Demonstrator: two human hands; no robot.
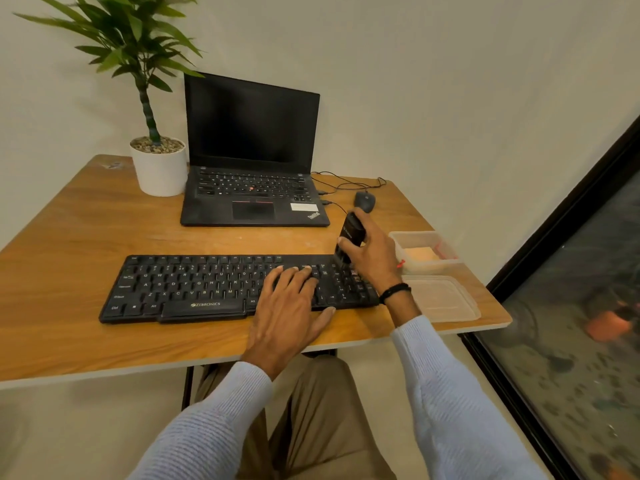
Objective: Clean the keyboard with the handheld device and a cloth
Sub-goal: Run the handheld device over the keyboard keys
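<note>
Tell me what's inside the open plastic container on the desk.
Inside the container lies a pale orange item, possibly a cloth, beside something red. The right hand overlaps its left corner, so anything there is hidden.

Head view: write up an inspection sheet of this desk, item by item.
Surface: wooden table, worn mark at far left corner.
Job's things: black keyboard flat near the front edge; handheld device upright on its right end; cloth not clearly seen.
Clutter: open laptop, screen dark; potted plant; mouse; clear container with lid beside it.
Hands: left hand rests flat on the keys; right hand grips the device.
Cables: thin black cables from laptop toward mouse.
Surroundings: plain wall; glass panel at right.
</note>
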